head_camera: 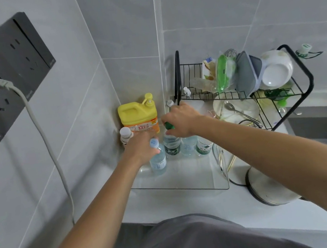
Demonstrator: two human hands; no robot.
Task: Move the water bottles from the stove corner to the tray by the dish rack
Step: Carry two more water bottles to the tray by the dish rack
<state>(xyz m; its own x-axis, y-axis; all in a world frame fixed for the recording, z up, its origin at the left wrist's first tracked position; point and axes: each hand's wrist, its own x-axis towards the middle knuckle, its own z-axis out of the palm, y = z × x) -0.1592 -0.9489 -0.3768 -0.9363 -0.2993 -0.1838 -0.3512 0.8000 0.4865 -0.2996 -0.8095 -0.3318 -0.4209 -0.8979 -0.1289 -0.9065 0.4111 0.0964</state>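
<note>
Nearest, the clear tray (190, 186) on the desk has bare floor up front, and the left hand (140, 147), its grip round the blue-capped bottle (157, 157), stands it at the tray's left. Just beyond, the right hand (181, 120) pinches the green-capped bottle (172, 144) by its top among two other bottles (196, 146). They're packed tight there, so one nudge could topple the row, or knock the yellow detergent jug (138, 117) behind.

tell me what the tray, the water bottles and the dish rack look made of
Tray: clear plastic or acrylic, see-through with glossy edges. Water bottles: thin clear plastic; water and labels show through. Dish rack: black coated metal wire, judging by its thin bars and tube frame.
</note>
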